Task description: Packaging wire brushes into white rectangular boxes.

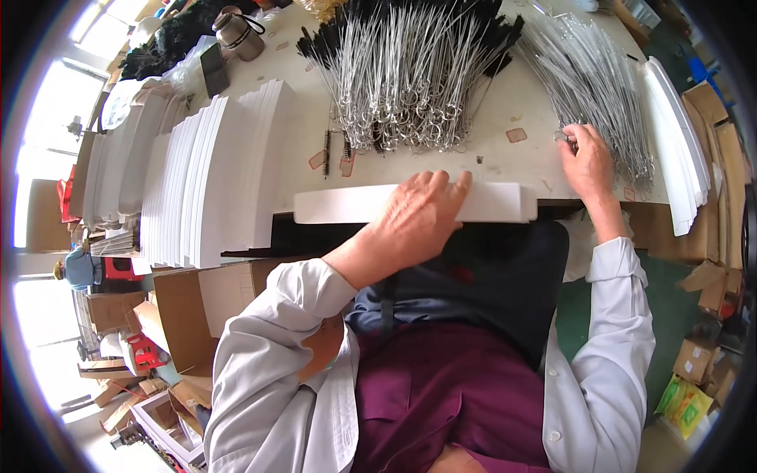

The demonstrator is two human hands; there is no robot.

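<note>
Along the table's front edge lies a long, narrow white box [347,203]. My left hand [418,213] is closed over the middle of it, fingers over the far side. To the right, my right hand [587,162] is pinched at the near left side of a pile of thin metal wires [603,98] with pale far ends. A small wire loop [561,136] shows at its fingertips; the rest of that piece is hard to make out. Beyond the box is a large heap of wire-handled brushes [410,79], black bristles at the far end, looped ends toward me.
Flat white boxes [209,173] stand in rows at the left; more white cartons [678,146] lie at the right edge. A metal flask [239,35] is at the back left. Small dark spiral brushes [326,154] lie on the table [268,67]. An open cardboard box [185,315] sits below left.
</note>
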